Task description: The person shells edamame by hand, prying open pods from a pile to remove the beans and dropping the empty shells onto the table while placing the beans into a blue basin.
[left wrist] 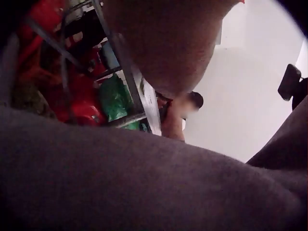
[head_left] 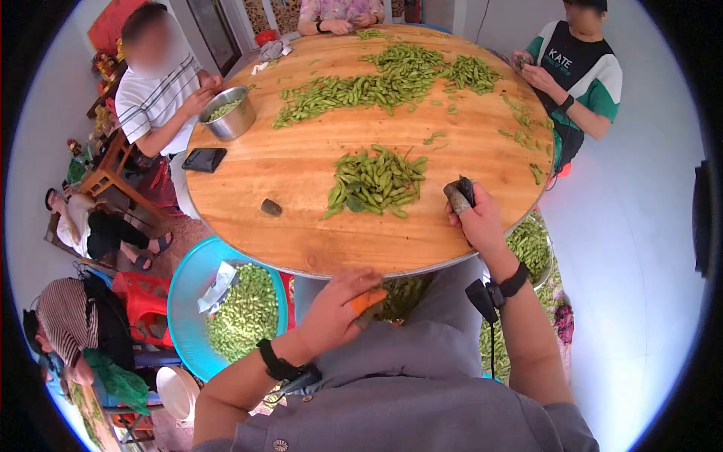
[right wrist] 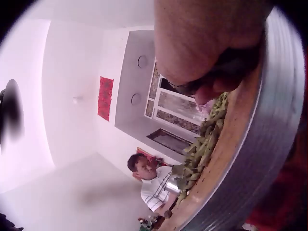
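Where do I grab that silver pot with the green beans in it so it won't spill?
Hold the silver pot round its outer wall, just under the rim, probably two-handed. Come from the middle of the table, as the person in the white striped shirt is close on the other side. It stands upright and round, no handle shows, and its top is open.

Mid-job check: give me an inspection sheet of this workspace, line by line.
Surface: wooden table, rounded, scattered pods at right.
Job's things: near pod pile; larger pod pile beyond.
Clutter: flat black object, small dark piece, metal pot.
Hands: left hand by the near edge, orange covering on it; right hand above the table, dark-and-grey item at its fingers, held or worn unclear.
Cables: black cable below right wrist.
Surroundings: people around table; blue basin containing pods.
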### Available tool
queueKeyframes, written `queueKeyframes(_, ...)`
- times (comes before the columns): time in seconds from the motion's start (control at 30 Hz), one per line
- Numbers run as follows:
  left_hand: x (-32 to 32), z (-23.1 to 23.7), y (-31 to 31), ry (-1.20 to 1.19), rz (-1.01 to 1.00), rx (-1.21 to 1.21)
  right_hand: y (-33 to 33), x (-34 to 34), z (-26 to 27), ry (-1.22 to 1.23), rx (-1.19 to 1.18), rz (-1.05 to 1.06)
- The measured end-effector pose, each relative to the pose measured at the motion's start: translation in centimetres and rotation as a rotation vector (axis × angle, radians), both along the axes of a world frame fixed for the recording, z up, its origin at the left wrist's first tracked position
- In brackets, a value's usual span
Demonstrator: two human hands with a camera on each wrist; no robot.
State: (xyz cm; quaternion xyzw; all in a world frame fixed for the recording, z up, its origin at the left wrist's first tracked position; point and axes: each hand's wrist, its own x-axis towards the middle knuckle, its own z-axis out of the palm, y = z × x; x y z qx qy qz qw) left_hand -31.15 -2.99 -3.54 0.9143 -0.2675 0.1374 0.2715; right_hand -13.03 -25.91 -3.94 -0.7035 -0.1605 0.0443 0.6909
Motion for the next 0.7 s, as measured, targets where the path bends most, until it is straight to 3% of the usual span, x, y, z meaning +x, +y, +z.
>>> queueKeyframes(0.17,-0.8,-0.4,1.3,0.088,-0.226,0.028,0.2,0.3,0.9,0.013,-0.182,-0.011)
queueKeyframes(0.3,-1.0,0.0,2.7,0.245,-0.006,-0.052,0.6,2.0,4.0,0.247,-0.375,0.069)
queueKeyframes(0.37,-1.2,-0.3,3.5,0.254,0.102,-0.102,1.3,4.1,5.1,-0.053,-0.787,-0.027)
queueKeyframes(0.5,-1.7,-0.7,5.1,0.144,0.254,-0.223,3.6,10.3,4.5,-0.303,-0.883,-0.180)
queueKeyframes(0.7,-2.1,-1.3,5.6,0.115,0.356,-0.322,5.8,14.0,2.0,-0.414,-1.118,-0.249)
